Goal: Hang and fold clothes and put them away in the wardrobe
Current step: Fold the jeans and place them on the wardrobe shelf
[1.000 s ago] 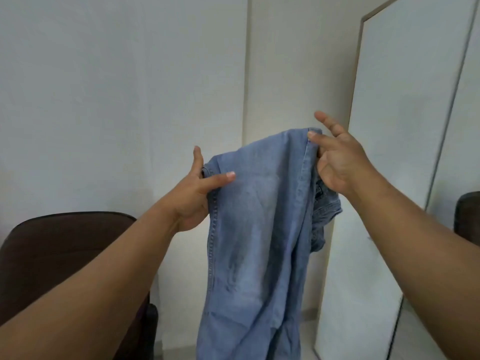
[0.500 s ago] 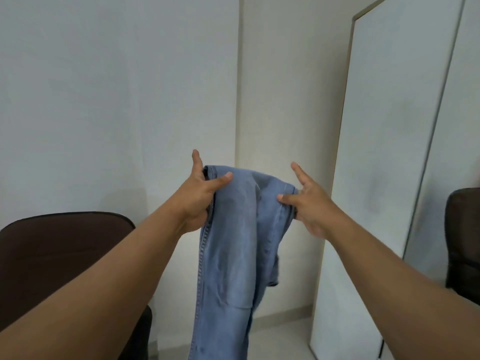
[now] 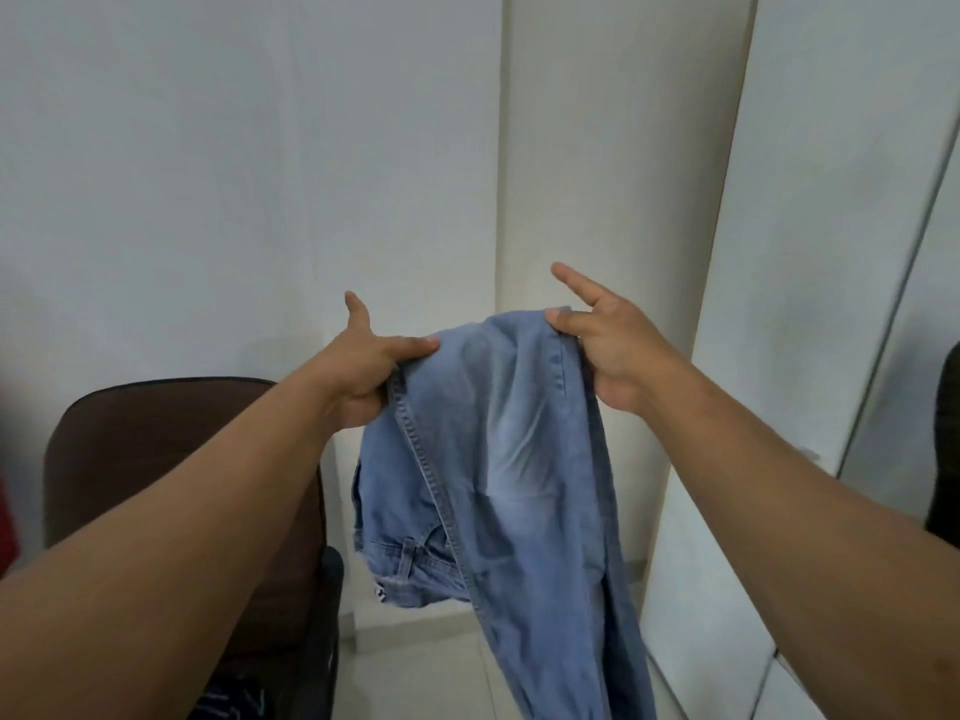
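Jeans hanging lengthwise, both hands gripping top

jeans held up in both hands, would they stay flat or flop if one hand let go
Probably flop: the jeans sag between the left hand and right hand and hang in loose folds. The fabric looks thick, with heavy seams, so likely weighty for cloth. With only one grip left, they would likely swing under that hand; slipping seems unlikely.

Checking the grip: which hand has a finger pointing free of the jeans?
The right hand: its index finger sticks out clear of the jeans; the left hand also lifts one.
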